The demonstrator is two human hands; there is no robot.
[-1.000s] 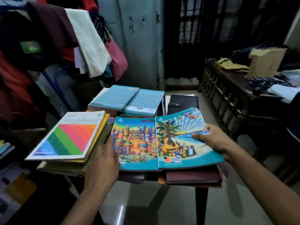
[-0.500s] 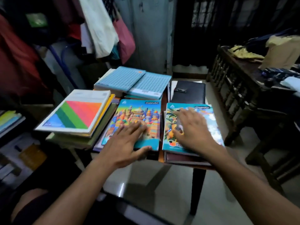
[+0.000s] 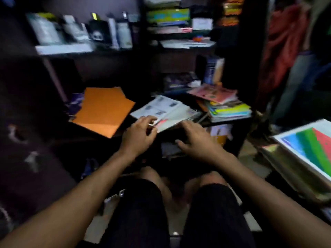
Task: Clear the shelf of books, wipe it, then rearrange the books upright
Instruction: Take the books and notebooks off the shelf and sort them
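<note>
I face a dark shelf unit (image 3: 231,76). On its low board lies a pale open-looking book (image 3: 161,109) on a small pile, blurred. My left hand (image 3: 138,136) curls its fingers round the pile's near left corner. Beside it, my right hand (image 3: 197,138) lies with spread, straight fingers at the pile's near edge. An orange folder (image 3: 103,111) lies flat to the left. To the right sits a stack of colourful books (image 3: 229,110) with a pink magazine (image 3: 213,93) on top. Behind it one book (image 3: 214,70) stands upright.
An upper shelf (image 3: 64,49) carries several upright books and boxes, more stacks to its right (image 3: 168,17). At the right edge is the table's book pile with the rainbow cover (image 3: 313,147). Red and other clothes (image 3: 284,42) hang at the right. My knees are below my hands.
I have turned left from the table of laid-out books to the shelf. Both hands left the two picture notebooks and now reach the pale book pile on the low board.
</note>
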